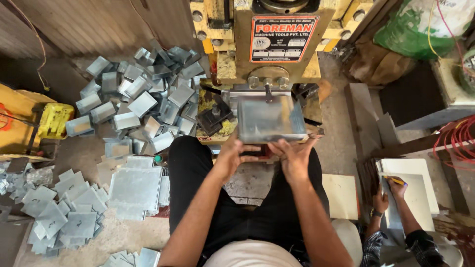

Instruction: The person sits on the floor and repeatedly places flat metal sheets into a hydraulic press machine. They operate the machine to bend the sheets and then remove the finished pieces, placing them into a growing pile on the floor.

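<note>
Nearest to the camera were the person's own forearms and black trousers, reaching forward from the bottom edge. The left hand (233, 154) and the right hand (293, 154) both held the near edge of a grey metal sheet (269, 117), with the fingers (250, 148) curled closed around that edge. The sheet lay flat under the head of a yellow press machine (277, 44), on its bed, and a small stud of the machine stood just above the far edge of the sheet. A black block (213, 116) sat on the bed just to the left of the sheet.

On the floor to the left lay a large heap of bent metal pieces (143, 94). Closer to the person's left leg was a stack of flat metal sheets (134, 189), and farther left a scatter of notched flat blanks (64, 212).

At the lower right, another person's hand (396, 187) held a yellow pencil over a pale board (413, 190). A bundle of red wire (457, 138) hung at the right edge.
</note>
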